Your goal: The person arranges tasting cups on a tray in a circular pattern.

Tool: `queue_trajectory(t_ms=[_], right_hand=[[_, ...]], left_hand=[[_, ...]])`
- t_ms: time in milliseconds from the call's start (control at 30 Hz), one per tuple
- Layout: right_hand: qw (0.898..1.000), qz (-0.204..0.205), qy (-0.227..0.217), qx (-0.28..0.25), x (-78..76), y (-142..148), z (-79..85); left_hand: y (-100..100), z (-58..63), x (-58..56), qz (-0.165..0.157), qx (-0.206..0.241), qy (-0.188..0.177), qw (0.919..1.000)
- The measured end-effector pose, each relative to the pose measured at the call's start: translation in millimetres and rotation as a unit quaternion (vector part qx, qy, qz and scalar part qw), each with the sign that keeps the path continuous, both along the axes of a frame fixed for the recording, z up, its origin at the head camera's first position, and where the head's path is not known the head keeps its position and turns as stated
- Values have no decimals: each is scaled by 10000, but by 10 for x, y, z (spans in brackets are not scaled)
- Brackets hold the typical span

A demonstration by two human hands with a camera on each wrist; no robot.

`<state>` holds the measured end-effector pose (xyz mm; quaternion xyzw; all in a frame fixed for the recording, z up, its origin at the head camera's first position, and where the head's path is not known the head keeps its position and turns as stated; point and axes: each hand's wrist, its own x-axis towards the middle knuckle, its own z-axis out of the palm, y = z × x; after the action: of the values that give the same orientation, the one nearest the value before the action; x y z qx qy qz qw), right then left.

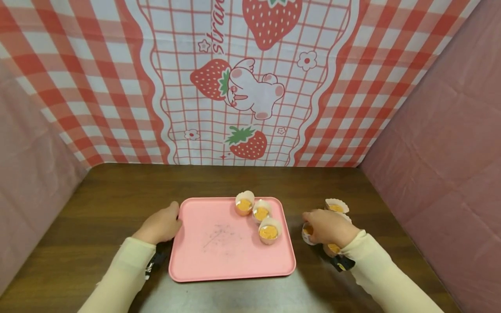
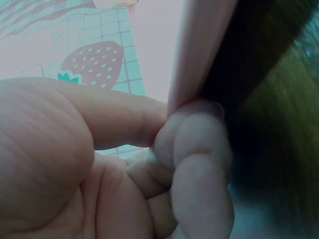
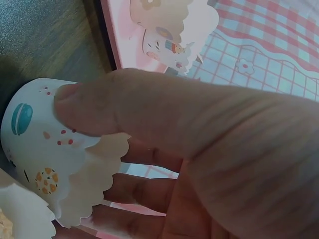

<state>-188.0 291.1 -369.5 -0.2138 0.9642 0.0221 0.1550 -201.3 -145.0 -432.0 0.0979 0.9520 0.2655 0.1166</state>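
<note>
head view: left hand (image 1: pixel 158 225) pinches the pink tray (image 1: pixel 219 264) by its left edge; right hand (image 1: pixel 329 227) grips a paper cup (image 1: pixel 308 238) right of the tray; three filled cups (image 1: pixel 268 233) stand at its far right.

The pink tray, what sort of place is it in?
The tray seems to be in a small, curtained indoor booth: the table has a strawberry cloth behind it and pink sheets at both sides.
</note>
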Motion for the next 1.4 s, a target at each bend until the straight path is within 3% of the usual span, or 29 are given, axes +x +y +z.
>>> queue_trajectory(t_ms=[600,800,900,1067,1233,1400], right_hand=[[9959,-12,466,-780,23,7,-167],[9865,198,945,-1324,-51,-72,-177],[9789,244,1195,-1638,-108,-172,-135],[9720,-34,1380,-1903,-165,-362,-11],[9644,-325,1377,-2235,-139,-507,136],[9630,-234,1433,-2271,-70,-610,273]], left_hand=[[11,-13,40,4,-91,-126,9999],[11,-25,44,34,-85,-147,9998],[6,-23,37,44,-83,-89,9999],[12,-28,30,71,-60,-81,9999],[22,-35,17,-15,-95,90,9999],[24,-15,11,-8,-73,168,9998]])
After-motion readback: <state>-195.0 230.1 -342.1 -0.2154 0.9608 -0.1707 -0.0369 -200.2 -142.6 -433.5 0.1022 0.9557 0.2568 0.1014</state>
